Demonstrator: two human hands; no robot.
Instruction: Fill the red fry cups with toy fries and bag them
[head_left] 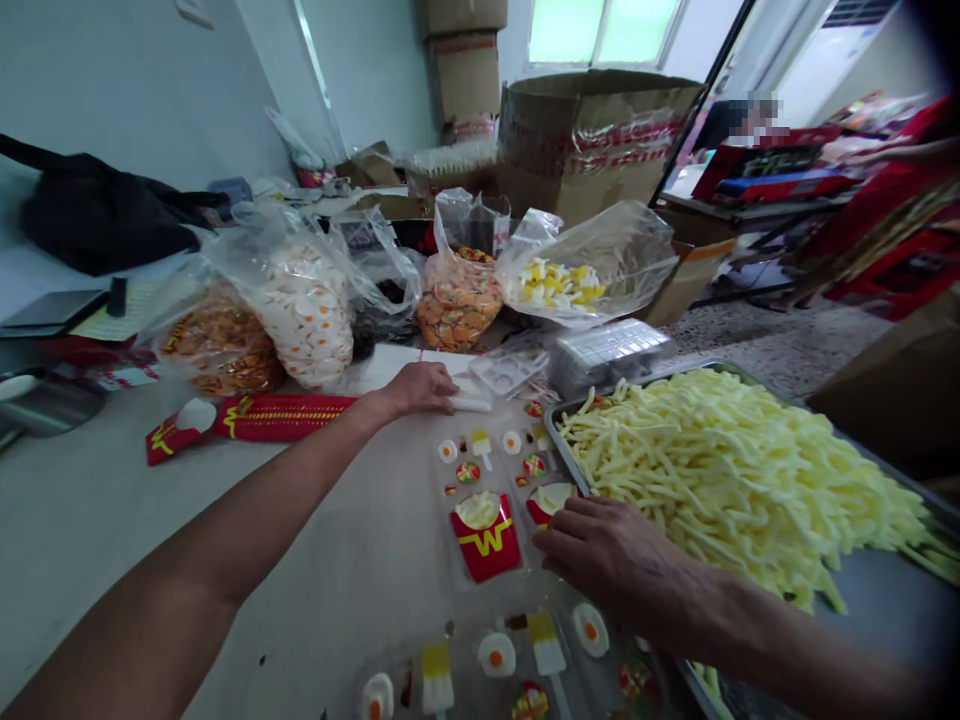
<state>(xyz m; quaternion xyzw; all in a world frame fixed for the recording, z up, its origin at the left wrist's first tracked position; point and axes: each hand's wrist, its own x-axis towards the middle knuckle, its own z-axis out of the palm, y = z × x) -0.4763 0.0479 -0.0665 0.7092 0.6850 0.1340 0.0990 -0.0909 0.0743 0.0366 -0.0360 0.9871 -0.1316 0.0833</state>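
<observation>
My left hand (424,390) is closed at the edge of a stack of thin white sheets (472,398), paper or plastic. My right hand (592,535) curls over a red toy fries carton (541,512) in a clear blister tray; its fingertips are partly hidden, and I cannot make out what they pinch. Beside it lies another red carton with a yellow W (487,540), filled with pale fries. Around both sit small toy eggs (448,451), ice pops (481,446) and round burger or pizza pieces (468,472). More filled blister trays (497,655) lie nearest me.
A metal tray (553,425) heaped with pale toy fries (735,460) stands at right. Flat red cartons (289,417) lie at left. Behind are bags of toy eggs (307,315), burgers (459,300) and yellow-white pieces (559,283), stacked clear trays (611,350) and a large cardboard box (592,140).
</observation>
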